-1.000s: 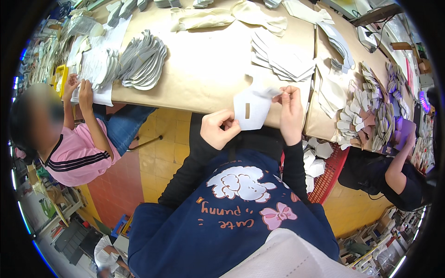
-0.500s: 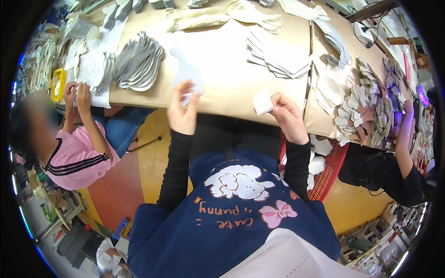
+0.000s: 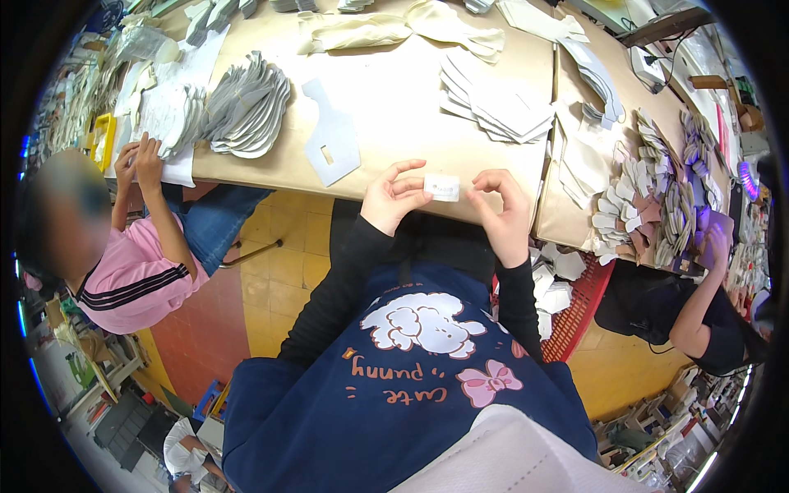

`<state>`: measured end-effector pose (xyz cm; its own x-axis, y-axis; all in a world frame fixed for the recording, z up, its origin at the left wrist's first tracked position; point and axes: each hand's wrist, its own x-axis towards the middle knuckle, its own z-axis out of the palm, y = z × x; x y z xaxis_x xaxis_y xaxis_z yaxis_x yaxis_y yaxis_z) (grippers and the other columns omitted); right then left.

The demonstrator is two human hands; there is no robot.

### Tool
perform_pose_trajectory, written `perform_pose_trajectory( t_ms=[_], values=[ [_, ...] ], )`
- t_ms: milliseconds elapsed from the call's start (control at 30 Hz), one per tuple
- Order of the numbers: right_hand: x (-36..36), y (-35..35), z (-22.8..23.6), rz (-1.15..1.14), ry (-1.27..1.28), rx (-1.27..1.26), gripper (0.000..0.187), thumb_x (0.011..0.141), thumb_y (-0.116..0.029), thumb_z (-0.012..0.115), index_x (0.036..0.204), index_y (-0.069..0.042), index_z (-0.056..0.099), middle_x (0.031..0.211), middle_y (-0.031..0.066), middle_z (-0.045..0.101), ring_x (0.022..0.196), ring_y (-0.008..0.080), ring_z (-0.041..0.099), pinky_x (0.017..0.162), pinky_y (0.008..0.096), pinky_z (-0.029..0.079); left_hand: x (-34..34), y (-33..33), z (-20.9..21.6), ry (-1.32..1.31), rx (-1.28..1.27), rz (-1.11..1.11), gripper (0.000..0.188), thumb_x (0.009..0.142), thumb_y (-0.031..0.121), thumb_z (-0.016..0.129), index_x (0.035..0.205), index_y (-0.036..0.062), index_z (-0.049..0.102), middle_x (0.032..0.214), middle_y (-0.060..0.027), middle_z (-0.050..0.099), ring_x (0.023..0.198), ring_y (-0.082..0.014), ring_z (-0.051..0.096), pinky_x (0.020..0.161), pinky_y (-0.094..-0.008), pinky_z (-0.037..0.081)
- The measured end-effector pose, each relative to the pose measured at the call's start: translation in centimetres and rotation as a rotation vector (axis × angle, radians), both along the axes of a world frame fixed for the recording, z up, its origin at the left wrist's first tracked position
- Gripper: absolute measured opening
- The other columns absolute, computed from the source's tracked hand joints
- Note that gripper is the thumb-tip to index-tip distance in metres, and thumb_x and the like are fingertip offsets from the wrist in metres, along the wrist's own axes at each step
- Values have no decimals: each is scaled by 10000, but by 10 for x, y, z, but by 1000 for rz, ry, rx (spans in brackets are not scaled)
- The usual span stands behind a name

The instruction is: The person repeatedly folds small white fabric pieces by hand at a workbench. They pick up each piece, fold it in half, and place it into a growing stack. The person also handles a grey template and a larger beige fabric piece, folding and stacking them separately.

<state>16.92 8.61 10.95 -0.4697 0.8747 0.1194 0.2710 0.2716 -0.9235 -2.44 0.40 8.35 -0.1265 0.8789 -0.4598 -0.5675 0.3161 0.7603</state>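
My left hand [image 3: 396, 197] pinches a small white card-like label [image 3: 442, 188] at its left end. The label has faint print and is held up at the table's front edge. Just right of it, my right hand [image 3: 503, 212] has its thumb and forefinger curled together in a pinch. Whether anything thin sits between those fingertips is too small to tell. A flat light grey cut piece [image 3: 333, 135], with a narrow neck and a small slot, lies on the paper-covered table [image 3: 386, 107] beyond my left hand.
A fanned grey stack [image 3: 246, 107] lies left, white sheets [image 3: 493, 99] right, cream pieces [image 3: 362, 34] at the back. Below the right table edge stands a red basket [image 3: 579, 308] of white pieces. Co-workers sit left, in a pink shirt [image 3: 144, 271], and right, in dark clothing [image 3: 641, 304].
The white label has passed from my right hand to my left. My left hand has left the grey piece and moved right and nearer. My right hand has shifted slightly.
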Motion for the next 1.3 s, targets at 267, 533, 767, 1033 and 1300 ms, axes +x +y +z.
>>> perform_pose_trajectory(
  t_ms=[267, 533, 767, 1033, 1300],
  values=[
    [-18, -16, -11, 88, -37, 268, 186, 786, -32, 738, 967, -30, 697, 942, 94, 669, 883, 266, 629, 787, 364, 489, 6, -2, 8, 156, 131, -47, 541, 858, -47, 697, 1348, -1, 473, 1119, -135, 645, 993, -173, 655, 915, -290, 534],
    [-19, -17, -11, 53, -82, 341, 190, 760, -84, 777, 930, -32, 710, 887, 79, 693, 832, 254, 642, 771, 355, 477, 2, -4, 15, 220, 72, -72, 404, 899, -14, 675, 1273, -22, 522, 986, -140, 694, 921, -178, 688, 827, -283, 573],
    [-20, -19, -11, 22, -2, 123, 120, 804, -83, 747, 911, -28, 737, 853, 96, 711, 803, 242, 657, 759, 345, 483, 9, -3, 16, 346, 215, -71, 303, 914, -24, 644, 1207, -31, 568, 947, -121, 698, 887, -164, 699, 793, -263, 576],
    [-22, -26, -13, -206, 83, -115, 128, 905, -88, 674, 899, 33, 717, 807, 120, 704, 729, 187, 660, 677, 287, 490, 16, -2, 18, 388, 184, -111, 165, 901, -33, 639, 1051, -7, 576, 919, -56, 654, 833, -92, 635, 740, -223, 510],
    [-15, -17, -31, -580, 70, -121, 189, 943, -126, 662, 959, 57, 704, 795, 90, 691, 721, 113, 609, 689, 257, 483, 41, 1, -1, 430, 152, -72, 72, 869, 0, 627, 900, 39, 679, 838, 29, 634, 736, -41, 569, 667, -199, 443]
  ],
)
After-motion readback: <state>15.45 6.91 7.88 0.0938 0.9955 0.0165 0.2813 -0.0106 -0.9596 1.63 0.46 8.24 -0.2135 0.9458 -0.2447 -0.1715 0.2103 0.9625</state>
